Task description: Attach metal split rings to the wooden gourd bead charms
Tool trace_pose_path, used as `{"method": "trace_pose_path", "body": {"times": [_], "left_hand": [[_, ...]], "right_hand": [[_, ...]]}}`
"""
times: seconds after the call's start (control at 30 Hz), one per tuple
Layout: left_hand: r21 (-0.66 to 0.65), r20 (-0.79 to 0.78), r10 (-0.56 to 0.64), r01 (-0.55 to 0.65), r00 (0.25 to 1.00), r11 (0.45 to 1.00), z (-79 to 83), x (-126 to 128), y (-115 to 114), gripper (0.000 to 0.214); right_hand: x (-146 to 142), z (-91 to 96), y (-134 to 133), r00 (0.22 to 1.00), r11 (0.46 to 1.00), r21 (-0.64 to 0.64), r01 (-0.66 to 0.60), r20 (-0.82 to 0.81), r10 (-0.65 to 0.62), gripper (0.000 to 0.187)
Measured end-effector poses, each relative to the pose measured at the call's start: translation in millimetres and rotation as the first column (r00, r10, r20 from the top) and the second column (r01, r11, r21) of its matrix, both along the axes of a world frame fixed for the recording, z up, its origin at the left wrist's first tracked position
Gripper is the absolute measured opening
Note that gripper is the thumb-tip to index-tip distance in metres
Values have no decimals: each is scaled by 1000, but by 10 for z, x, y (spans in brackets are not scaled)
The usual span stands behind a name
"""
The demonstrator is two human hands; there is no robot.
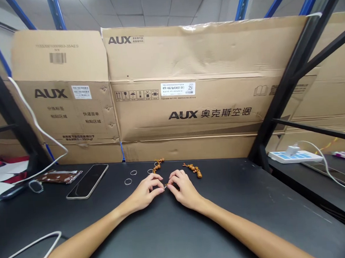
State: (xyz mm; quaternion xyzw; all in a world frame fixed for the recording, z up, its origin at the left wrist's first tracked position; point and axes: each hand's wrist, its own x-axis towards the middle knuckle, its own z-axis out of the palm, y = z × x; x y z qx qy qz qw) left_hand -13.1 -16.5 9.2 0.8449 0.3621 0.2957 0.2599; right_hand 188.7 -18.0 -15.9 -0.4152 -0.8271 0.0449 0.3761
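Observation:
Both my hands meet close together above the dark table (178, 236). Thumb and fingers of my left hand (147, 191) are pinched on a small metal ring (165, 187). My right hand (185, 188) is also closed in a pinch, against the ring's other side; a tiny brownish bit shows there, too small to name. Just behind the left fingers lies a brown beaded charm with a cord (157, 168). Another brown gourd-like beaded charm (196, 170) rests behind my right hand. Loose metal rings (128, 184) lie to the left of my left hand.
A phone (87, 182) and a brown wrapped packet (59, 176) lie at the left. White cables (42, 130) run along the left side. Cardboard panels (182, 101) stand along the back edge, with a black metal post (277, 85) and a power strip (294, 156) at the right.

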Motion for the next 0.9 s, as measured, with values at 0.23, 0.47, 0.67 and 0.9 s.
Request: {"method": "trace_pose_path", "body": {"times": [0.23, 0.47, 0.67, 0.9], "left_hand": [[57, -50, 2, 1, 999, 998, -49, -9, -26, 17], [96, -71, 5, 2, 997, 995, -53, -7, -24, 19], [97, -71, 22, -15, 997, 995, -47, -3, -13, 19], [299, -102, 152, -115, 983, 947, -99, 2, -28, 9]], "right_hand": [[-12, 16, -62, 996, 994, 75, -74, 49, 70, 5], [-22, 22, -92, 993, 991, 106, -88, 90, 78, 4], [-9, 23, -67, 998, 998, 66, -10, 63, 6, 6], [3, 43, -75, 994, 992, 115, 58, 90, -69, 8]]}}
